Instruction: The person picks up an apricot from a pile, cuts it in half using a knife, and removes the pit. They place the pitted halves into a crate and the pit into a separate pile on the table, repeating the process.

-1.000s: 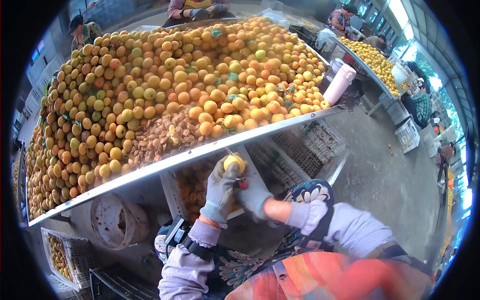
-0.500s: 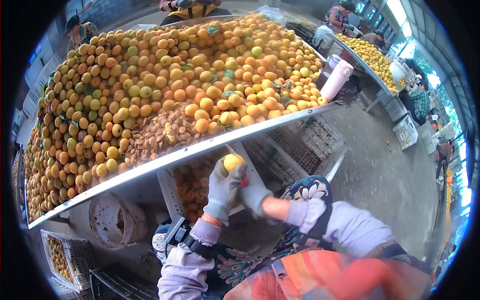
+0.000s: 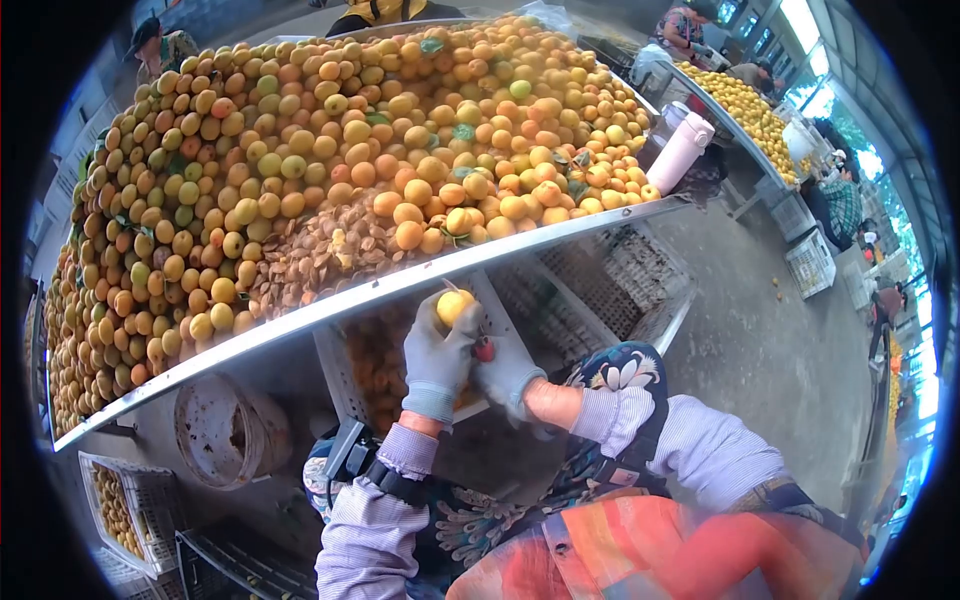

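Observation:
My left hand (image 3: 436, 352), in a pale grey glove, is closed around a yellow apricot (image 3: 454, 307) just in front of the table's metal edge. Close against it, my gloved right hand (image 3: 508, 374) grips a small red-handled knife (image 3: 484, 349). Most of the blade is hidden behind the fruit and fingers; a thin pale tip shows above the apricot. Beyond the hands, a large heap of apricots (image 3: 300, 165) covers the table, with a pile of brown pits (image 3: 325, 248) near its front edge. Below my hands, a crate of apricot pieces (image 3: 375, 365) is partly covered.
A metal rim (image 3: 370, 297) runs along the table's front. Under it stand white plastic crates (image 3: 640, 285) and a dirty white bucket (image 3: 230, 430). A pink bottle (image 3: 682, 155) stands at the table's right corner. Other people work at the back and right.
Both hands have moved slightly up and left with the apricot and knife. The view has shifted a little. At the far side, another person's hands have left the view.

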A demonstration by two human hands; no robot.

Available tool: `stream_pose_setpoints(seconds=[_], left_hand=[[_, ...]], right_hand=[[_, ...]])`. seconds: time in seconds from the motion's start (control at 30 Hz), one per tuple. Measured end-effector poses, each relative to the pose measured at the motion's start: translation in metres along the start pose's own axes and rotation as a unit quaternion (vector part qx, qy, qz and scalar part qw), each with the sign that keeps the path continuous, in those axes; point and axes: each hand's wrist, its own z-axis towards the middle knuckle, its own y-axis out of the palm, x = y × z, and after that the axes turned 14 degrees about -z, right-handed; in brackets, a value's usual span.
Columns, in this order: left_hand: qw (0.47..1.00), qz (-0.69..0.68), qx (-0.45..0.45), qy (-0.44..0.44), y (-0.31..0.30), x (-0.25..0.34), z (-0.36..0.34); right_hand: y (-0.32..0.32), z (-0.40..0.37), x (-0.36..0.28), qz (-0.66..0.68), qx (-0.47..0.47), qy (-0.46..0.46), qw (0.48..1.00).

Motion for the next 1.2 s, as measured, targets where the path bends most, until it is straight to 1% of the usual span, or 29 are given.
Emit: stream_pose_setpoints(seconds=[0.03, 0.07, 0.1, 0.13, 0.17, 0.2, 0.27, 0.3, 0.33, 0.37, 0.43, 0.47, 0.5, 0.53, 0.57, 0.6, 0.63, 0.67, 0.73, 0.8, 0.83, 0.87, 0.9, 0.93, 1.0, 1.03, 1.1, 1.17, 1.2], left_hand=[[0.999, -0.039, 0.002, -0.009, 0.003, 0.000, -0.002], [0.999, -0.039, 0.002, -0.009, 0.004, 0.003, -0.004], [0.997, -0.064, 0.005, -0.048, 0.005, 0.011, -0.007], [0.992, -0.087, 0.007, -0.088, 0.005, 0.015, -0.008], [0.992, -0.084, 0.006, -0.090, 0.005, 0.015, -0.008], [0.992, -0.093, -0.007, -0.088, 0.003, 0.015, -0.007], [0.991, -0.105, -0.019, -0.086, 0.000, 0.012, -0.004], [0.991, -0.102, -0.050, -0.071, -0.002, 0.008, -0.001], [0.990, -0.098, -0.082, -0.055, -0.003, 0.006, 0.001], [0.990, -0.099, -0.082, -0.053, -0.003, 0.005, 0.001], [0.976, -0.158, -0.118, -0.094, -0.002, 0.008, 0.000], [0.976, -0.156, -0.120, -0.093, -0.002, 0.008, 0.000], [0.983, -0.127, -0.119, -0.066, -0.002, 0.006, 0.002], [0.987, -0.098, -0.119, -0.038, -0.003, 0.004, 0.003], [0.987, -0.097, -0.121, -0.037, -0.007, -0.003, 0.008], [0.991, -0.075, -0.107, 0.011, -0.013, -0.014, 0.015], [0.992, -0.054, -0.093, 0.060, -0.015, -0.017, 0.017], [0.992, -0.053, -0.095, 0.060, -0.015, -0.019, 0.016], [0.983, -0.084, -0.144, 0.081, -0.006, -0.013, 0.009], [0.981, -0.047, -0.163, 0.094, 0.000, -0.007, -0.006], [0.978, 0.046, -0.164, 0.119, 0.000, -0.011, -0.006], [0.978, 0.046, -0.164, 0.118, 0.000, -0.009, -0.007], [0.962, 0.115, -0.163, 0.184, 0.002, -0.003, -0.010], [0.937, 0.184, -0.160, 0.249, 0.003, 0.003, -0.012], [0.936, 0.213, -0.133, 0.245, 0.004, 0.005, -0.015], [0.942, 0.213, -0.120, 0.231, 0.003, 0.002, -0.016], [0.946, 0.214, -0.106, 0.218, 0.001, -0.005, -0.013], [0.946, 0.168, -0.069, 0.267, 0.001, -0.014, -0.009], [0.947, 0.167, -0.068, 0.267, 0.002, -0.015, -0.008]], right_hand=[[0.002, -0.001, -0.002, 0.031, 0.010, 0.018, 0.999], [0.005, 0.000, 0.000, 0.030, 0.009, 0.018, 0.999], [0.007, 0.003, 0.006, 0.102, -0.034, 0.044, 0.993], [0.005, -0.002, -0.008, 0.175, -0.076, 0.070, 0.979], [-0.011, -0.011, -0.019, 0.136, -0.143, 0.118, 0.973], [-0.018, -0.013, -0.022, 0.139, -0.142, 0.119, 0.973], [-0.031, -0.015, -0.023, 0.232, -0.235, 0.161, 0.930], [-0.039, -0.022, -0.030, 0.164, -0.249, 0.126, 0.946], [-0.042, -0.020, -0.024, 0.163, -0.248, 0.126, 0.947], [-0.043, -0.013, -0.013, 0.193, -0.270, 0.119, 0.936], [-0.035, -0.006, 0.003, 0.223, -0.291, 0.112, 0.924], [-0.020, -0.007, 0.008, 0.172, -0.162, 0.053, 0.970], [-0.014, -0.008, 0.006, 0.117, -0.027, -0.006, 0.993], [-0.018, -0.011, 0.006, 0.119, -0.026, -0.008, 0.993], [-0.026, -0.017, 0.006, 0.162, -0.018, 0.007, 0.987], [-0.034, -0.026, 0.001, 0.203, -0.012, 0.022, 0.979], [-0.044, -0.035, -0.014, 0.227, 0.020, 0.039, 0.973], [-0.052, -0.037, -0.022, 0.237, 0.046, 0.077, 0.967], [-0.065, -0.027, -0.020, 0.308, 0.051, 0.049, 0.949], [-0.071, -0.020, -0.024, 0.317, 0.075, 0.051, 0.944], [-0.073, -0.019, -0.024, 0.315, 0.064, 0.026, 0.947], [-0.073, -0.018, -0.025, 0.312, 0.052, 0.000, 0.949], [-0.064, -0.020, -0.028, 0.289, 0.079, -0.017, 0.954], [-0.056, -0.016, -0.027, 0.291, 0.076, -0.012, 0.954], [-0.043, -0.010, -0.025, 0.349, 0.062, -0.023, 0.935], [-0.037, -0.006, -0.023, 0.348, 0.060, -0.021, 0.935], [-0.028, 0.001, -0.023, 0.387, 0.083, -0.024, 0.918], [-0.023, 0.002, -0.024, 0.367, 0.100, -0.041, 0.924], [-0.020, 0.002, -0.025, 0.347, 0.116, -0.058, 0.929]])
